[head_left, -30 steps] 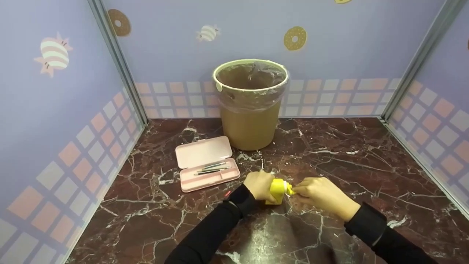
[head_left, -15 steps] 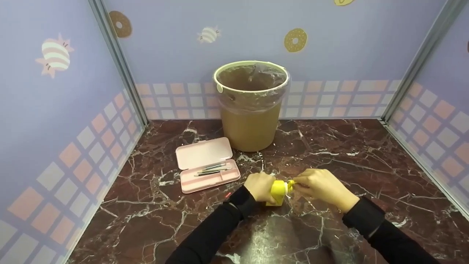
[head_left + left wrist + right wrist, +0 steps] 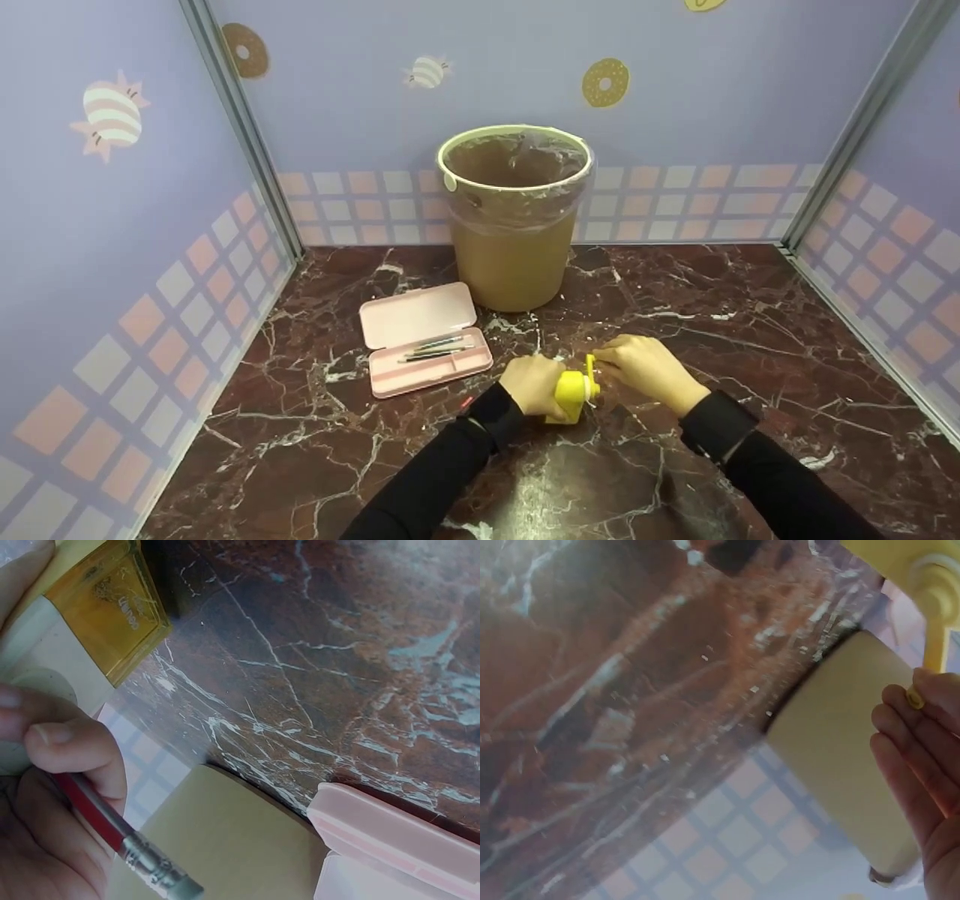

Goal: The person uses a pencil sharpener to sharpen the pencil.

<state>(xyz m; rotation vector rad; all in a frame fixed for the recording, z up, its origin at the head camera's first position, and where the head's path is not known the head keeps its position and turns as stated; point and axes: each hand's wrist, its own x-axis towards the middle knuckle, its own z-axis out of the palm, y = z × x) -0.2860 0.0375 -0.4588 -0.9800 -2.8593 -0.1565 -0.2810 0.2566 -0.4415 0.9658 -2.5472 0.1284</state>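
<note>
A yellow hand-crank pencil sharpener (image 3: 570,399) lies on the dark marbled table, its crank side facing right. My left hand (image 3: 531,384) grips its body from the left. In the left wrist view a red pencil (image 3: 96,814) with a metal ferrule and grey eraser sticks out between the left fingers, beside the sharpener's white end and amber see-through part. Its tip is hidden. With thumb and fingers my right hand (image 3: 643,369) pinches the end of the yellow crank handle (image 3: 934,645), which points away from me, towards the back.
An open pink pencil case (image 3: 390,381) holding several pencils (image 3: 439,346) lies to the left. Behind it stands a tan bin (image 3: 510,259) with a clear liner. Patterned panels (image 3: 345,90) close off the back and both sides.
My right hand has turned the crank, its end swinging up and away from me, and has shifted slightly to the back. The left hand and sharpener have stayed in place.
</note>
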